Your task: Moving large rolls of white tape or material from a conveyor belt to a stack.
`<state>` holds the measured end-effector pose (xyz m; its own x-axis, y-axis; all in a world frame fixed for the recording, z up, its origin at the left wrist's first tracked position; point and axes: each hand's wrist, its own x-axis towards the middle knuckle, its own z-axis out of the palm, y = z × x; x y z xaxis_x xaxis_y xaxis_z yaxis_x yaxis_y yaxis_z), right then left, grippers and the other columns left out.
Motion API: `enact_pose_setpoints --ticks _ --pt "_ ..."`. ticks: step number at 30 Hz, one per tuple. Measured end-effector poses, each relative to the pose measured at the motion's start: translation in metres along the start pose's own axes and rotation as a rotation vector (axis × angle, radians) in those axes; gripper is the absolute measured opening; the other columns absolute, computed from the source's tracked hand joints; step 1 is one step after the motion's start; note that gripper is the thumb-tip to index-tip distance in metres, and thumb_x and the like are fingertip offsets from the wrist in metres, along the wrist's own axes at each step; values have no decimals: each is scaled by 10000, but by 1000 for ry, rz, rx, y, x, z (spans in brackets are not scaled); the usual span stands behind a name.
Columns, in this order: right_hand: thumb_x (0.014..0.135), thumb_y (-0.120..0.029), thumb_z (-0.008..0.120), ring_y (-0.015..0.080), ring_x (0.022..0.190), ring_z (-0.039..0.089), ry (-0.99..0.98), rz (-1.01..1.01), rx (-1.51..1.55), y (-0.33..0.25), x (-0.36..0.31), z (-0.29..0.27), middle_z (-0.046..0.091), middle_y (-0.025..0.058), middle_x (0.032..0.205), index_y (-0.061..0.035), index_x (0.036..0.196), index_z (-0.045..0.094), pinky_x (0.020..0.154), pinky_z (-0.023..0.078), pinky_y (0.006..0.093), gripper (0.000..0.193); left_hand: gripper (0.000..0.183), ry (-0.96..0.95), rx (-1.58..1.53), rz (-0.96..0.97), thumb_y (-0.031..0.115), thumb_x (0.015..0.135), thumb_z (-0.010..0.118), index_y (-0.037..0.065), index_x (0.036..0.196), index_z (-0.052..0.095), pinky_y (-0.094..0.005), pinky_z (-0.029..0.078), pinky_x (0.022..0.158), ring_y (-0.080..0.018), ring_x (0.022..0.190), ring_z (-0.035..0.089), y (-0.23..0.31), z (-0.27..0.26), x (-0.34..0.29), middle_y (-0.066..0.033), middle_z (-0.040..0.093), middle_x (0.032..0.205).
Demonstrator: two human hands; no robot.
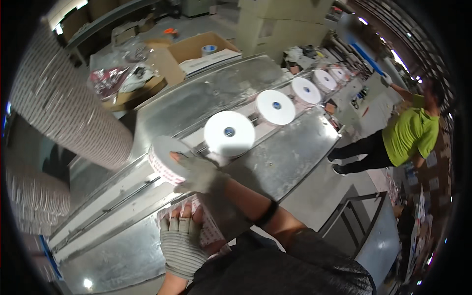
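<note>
While the right hand (200, 174), in a grey fingerless glove, bends around the right edge of the printed roll (166, 153) and grips it, that roll lies on the metal table (285, 157), red marks showing round its white side. Nearer the person than the printed roll, the left hand (184, 241), gloved alike, has its fingers on a red-and-white film (211, 230); whether they pinch or merely press it, I cannot tell. Just right of the printed roll sits a white roll with a blue core (229, 132), and more white rolls (276, 107) line up farther beyond. Left of the printed roll rises a tall rounded stack (71, 105); beyond the roll is an open cardboard box (166, 65). Well to the roll's right stands a co-worker (410, 130) in a yellow-green top.
</note>
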<state>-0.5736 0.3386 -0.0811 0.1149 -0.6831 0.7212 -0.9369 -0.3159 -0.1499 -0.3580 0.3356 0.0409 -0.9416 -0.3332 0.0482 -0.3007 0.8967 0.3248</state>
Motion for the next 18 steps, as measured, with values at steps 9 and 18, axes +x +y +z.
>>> enact_pose_setpoints --ticks 9,18 --pt "757 -404 718 300 1221 474 -333 355 44 -17 -54 15 538 126 1285 -83 1161 648 1007 402 425 521 1071 56 -15 -70 480 501 863 62 1380 416 -539 332 1007 -384 1231 410 -12 -11 -22 -161 440 1358" --pt "722 -78 751 270 1121 546 -124 1140 866 -171 -35 -79 537 116 1248 -66 1286 533 903 486 366 605 847 187 -133 -126 371 578 855 89 1302 517 -521 397 968 -416 1155 455 -17 9 -26 -184 503 1271"
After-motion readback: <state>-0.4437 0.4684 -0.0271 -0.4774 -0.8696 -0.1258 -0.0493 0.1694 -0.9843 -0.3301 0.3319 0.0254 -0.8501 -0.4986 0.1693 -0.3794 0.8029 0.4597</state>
